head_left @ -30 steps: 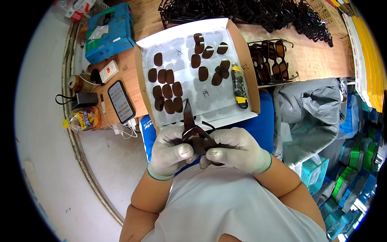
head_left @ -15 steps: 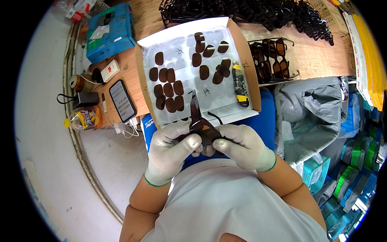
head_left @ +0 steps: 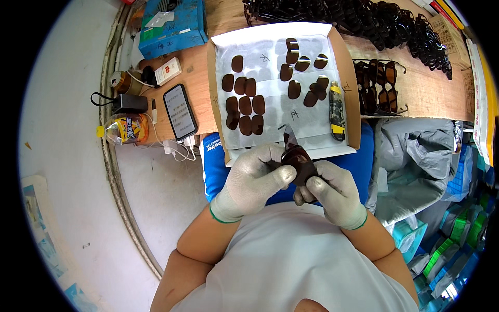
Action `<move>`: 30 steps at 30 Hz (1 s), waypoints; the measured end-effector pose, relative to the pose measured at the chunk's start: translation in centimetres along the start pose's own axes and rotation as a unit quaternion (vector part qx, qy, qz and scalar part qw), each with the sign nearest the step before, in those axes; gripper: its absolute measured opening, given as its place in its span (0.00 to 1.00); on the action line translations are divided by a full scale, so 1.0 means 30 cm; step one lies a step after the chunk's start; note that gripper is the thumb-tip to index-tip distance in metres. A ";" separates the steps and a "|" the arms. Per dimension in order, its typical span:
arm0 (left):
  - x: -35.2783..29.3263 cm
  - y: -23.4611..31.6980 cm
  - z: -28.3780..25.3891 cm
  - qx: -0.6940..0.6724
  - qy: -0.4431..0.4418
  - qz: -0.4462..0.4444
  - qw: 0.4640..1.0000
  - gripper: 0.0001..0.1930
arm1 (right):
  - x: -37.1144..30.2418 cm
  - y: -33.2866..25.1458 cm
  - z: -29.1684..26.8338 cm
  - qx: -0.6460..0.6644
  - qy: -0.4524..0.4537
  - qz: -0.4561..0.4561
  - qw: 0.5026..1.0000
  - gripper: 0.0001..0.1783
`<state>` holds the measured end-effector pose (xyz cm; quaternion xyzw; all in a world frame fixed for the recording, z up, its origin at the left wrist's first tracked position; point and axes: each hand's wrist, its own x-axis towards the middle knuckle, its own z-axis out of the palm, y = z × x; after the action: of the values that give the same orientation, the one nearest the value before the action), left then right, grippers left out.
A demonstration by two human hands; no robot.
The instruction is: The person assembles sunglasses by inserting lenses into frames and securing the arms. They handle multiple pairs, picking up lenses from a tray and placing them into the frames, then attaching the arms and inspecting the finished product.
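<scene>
Between my two gloved hands is a pair of dark brown sunglasses [head_left: 300, 162], one temple pointing away from me. My left hand [head_left: 254, 179] grips it with the thumb pressed on the front. On the other side my right hand [head_left: 335, 192] pinches it, thumb close to the lower edge. Part of the frame is hidden by the gloves. Just beyond lies a shallow cardboard box [head_left: 354, 114] lined with white paper. Several loose brown lenses [head_left: 245, 105] are spread in it, in a left and a right group. A yellow and camouflage-patterned utility knife [head_left: 337, 112] rests along its right side.
Right of the box sit several assembled sunglasses [head_left: 382, 87]; a heap of black frames [head_left: 358, 23] lies behind. At left are a phone [head_left: 180, 112], a blue box [head_left: 172, 26], a drink bottle [head_left: 125, 129] and a black charger [head_left: 130, 103]. A grey-lined bin [head_left: 410, 171] stands at right.
The whole view has shifted, so the box and table sit further right. Both hands still hold the sunglasses, which are now turned, with the temple tilted more to the left.
</scene>
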<state>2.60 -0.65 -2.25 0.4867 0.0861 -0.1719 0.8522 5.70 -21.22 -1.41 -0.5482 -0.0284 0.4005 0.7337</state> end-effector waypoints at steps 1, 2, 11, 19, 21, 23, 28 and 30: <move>0.000 0.001 -0.001 0.006 -0.001 0.004 1.000 0.04 | 0.003 -0.004 -0.004 -0.028 -0.003 0.001 1.000 0.10; 0.000 0.000 -0.001 0.035 0.005 0.014 0.999 0.04 | 0.007 -0.011 -0.009 -0.056 -0.007 0.002 0.998 0.11; -0.020 0.038 0.046 0.065 0.037 0.056 0.996 0.05 | 0.011 -0.031 0.001 -0.183 0.002 -0.097 0.978 0.14; -0.029 -0.054 0.054 0.237 0.128 0.200 0.942 0.04 | 0.013 -0.050 0.019 -0.332 0.043 -0.192 0.923 0.20; -0.026 -0.055 0.050 0.262 0.110 0.250 0.925 0.04 | 0.016 -0.047 0.011 -0.337 0.038 -0.191 0.921 0.20; -0.031 -0.011 0.068 0.204 0.084 0.195 0.956 0.04 | 0.022 -0.046 -0.003 -0.309 0.011 -0.170 0.936 0.19; -0.064 0.026 -0.003 0.168 -0.045 0.149 0.974 0.08 | 0.034 -0.073 -0.055 -0.257 -0.113 -0.138 0.950 0.15; -0.071 0.049 -0.025 0.198 -0.107 0.159 0.961 0.08 | 0.047 -0.059 -0.074 -0.218 -0.188 -0.185 0.940 0.13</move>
<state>1.21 1.13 -0.80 0.6318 -0.1197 -0.0986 0.7594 8.72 -22.23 -1.38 -0.5944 -0.3534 0.3379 0.6384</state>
